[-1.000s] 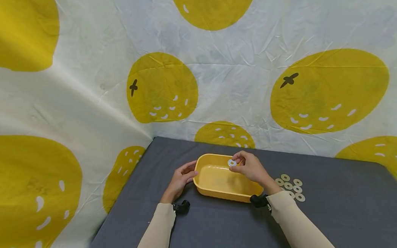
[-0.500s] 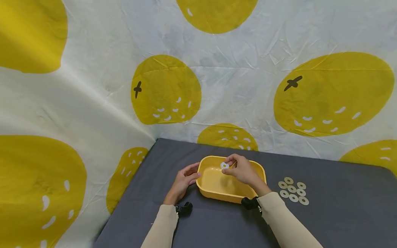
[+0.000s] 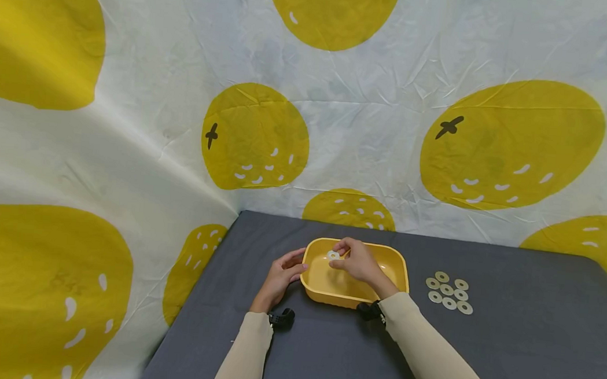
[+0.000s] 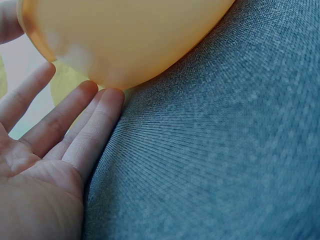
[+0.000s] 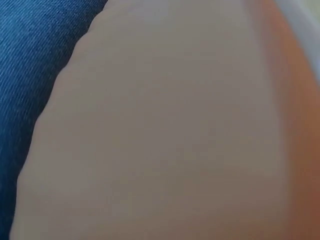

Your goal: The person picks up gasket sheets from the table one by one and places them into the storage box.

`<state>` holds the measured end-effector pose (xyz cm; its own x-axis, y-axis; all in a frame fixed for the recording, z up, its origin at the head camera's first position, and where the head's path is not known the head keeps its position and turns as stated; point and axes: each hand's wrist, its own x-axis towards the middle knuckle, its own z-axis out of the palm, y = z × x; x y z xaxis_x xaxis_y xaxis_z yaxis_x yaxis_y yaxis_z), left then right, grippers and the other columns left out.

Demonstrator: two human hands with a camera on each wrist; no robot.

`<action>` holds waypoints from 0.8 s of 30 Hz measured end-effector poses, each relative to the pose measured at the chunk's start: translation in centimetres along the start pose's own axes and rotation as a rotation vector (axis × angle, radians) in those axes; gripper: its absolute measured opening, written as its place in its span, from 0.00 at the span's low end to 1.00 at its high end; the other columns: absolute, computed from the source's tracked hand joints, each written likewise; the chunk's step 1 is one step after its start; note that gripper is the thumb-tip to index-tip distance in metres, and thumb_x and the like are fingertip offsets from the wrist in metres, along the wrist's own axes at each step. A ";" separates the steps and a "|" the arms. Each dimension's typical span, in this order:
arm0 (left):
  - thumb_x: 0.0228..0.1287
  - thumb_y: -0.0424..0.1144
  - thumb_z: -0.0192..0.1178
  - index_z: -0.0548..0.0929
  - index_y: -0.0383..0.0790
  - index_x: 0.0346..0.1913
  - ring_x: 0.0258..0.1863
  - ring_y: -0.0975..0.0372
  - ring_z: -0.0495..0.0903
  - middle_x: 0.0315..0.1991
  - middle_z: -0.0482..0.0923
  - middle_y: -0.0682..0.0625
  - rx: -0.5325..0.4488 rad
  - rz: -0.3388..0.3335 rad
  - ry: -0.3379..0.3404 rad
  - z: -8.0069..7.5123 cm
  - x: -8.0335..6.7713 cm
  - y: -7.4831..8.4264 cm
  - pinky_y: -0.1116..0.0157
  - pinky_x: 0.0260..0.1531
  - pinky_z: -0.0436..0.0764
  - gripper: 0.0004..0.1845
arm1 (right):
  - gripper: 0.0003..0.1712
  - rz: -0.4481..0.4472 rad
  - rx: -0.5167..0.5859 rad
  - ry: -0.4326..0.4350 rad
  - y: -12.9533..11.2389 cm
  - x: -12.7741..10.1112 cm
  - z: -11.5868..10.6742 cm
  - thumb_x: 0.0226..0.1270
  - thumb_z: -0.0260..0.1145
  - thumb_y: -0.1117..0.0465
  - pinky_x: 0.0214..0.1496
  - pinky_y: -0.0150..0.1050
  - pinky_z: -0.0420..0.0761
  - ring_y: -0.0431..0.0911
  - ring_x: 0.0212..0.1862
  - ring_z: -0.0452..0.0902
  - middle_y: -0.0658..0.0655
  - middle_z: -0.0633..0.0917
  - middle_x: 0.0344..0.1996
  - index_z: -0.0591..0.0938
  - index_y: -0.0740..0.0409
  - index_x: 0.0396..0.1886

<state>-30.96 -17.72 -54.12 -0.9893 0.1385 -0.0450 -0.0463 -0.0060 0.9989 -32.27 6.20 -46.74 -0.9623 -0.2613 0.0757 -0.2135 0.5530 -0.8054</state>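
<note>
A shallow yellow plastic tub (image 3: 324, 282) stands on the dark grey cloth. At its left end my left hand (image 3: 280, 276) holds the wall, the thumb over the rim and the fingers against the outside. The left wrist view shows fingertips touching the tub's outer wall (image 4: 125, 45). Over the tub's left half, my right hand (image 3: 357, 263) pinches a small pale flat washer (image 3: 329, 254) between thumb and fingers. The tub's wall (image 5: 165, 120) fills most of the right wrist view, blurred, so the right hand is hidden there.
Several flat pale washers (image 3: 446, 285) lie in a cluster on the grey cloth (image 3: 524, 330), right of the tub. A white curtain (image 3: 358, 141) with yellow fruit prints hangs behind the table and along its left side.
My right hand has moved left and slightly down over the tub, with the washer in its fingers. The left hand stays at the tub's left end. The view has shifted slightly.
</note>
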 end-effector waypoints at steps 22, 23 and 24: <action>0.66 0.44 0.70 0.77 0.50 0.70 0.58 0.58 0.83 0.64 0.79 0.43 -0.020 0.008 -0.014 0.0 0.1 -0.2 0.63 0.54 0.85 0.29 | 0.19 0.095 0.026 0.024 -0.4 1.1 2.7 0.58 0.79 0.60 0.45 0.41 0.79 0.48 0.41 0.78 0.57 0.84 0.41 0.84 0.59 0.46; 0.66 0.44 0.70 0.77 0.50 0.70 0.58 0.58 0.83 0.64 0.79 0.43 -0.020 0.009 -0.014 0.0 0.1 -0.2 0.63 0.54 0.85 0.29 | 0.19 0.096 0.031 0.025 -0.3 1.2 2.8 0.58 0.79 0.61 0.45 0.41 0.79 0.48 0.41 0.78 0.57 0.84 0.41 0.84 0.60 0.46; 0.66 0.44 0.70 0.78 0.50 0.70 0.58 0.58 0.83 0.64 0.79 0.43 -0.020 0.009 -0.015 0.0 0.1 -0.2 0.63 0.54 0.85 0.29 | 0.19 0.097 0.034 0.026 -0.3 1.2 2.9 0.58 0.79 0.61 0.46 0.41 0.79 0.48 0.41 0.78 0.57 0.84 0.41 0.84 0.60 0.46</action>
<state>-31.04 -17.73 -54.34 -0.9875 0.1533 -0.0355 -0.0401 -0.0267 0.9988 -32.89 3.44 -48.09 -0.9823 -0.1868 0.0111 -0.1135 0.5477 -0.8289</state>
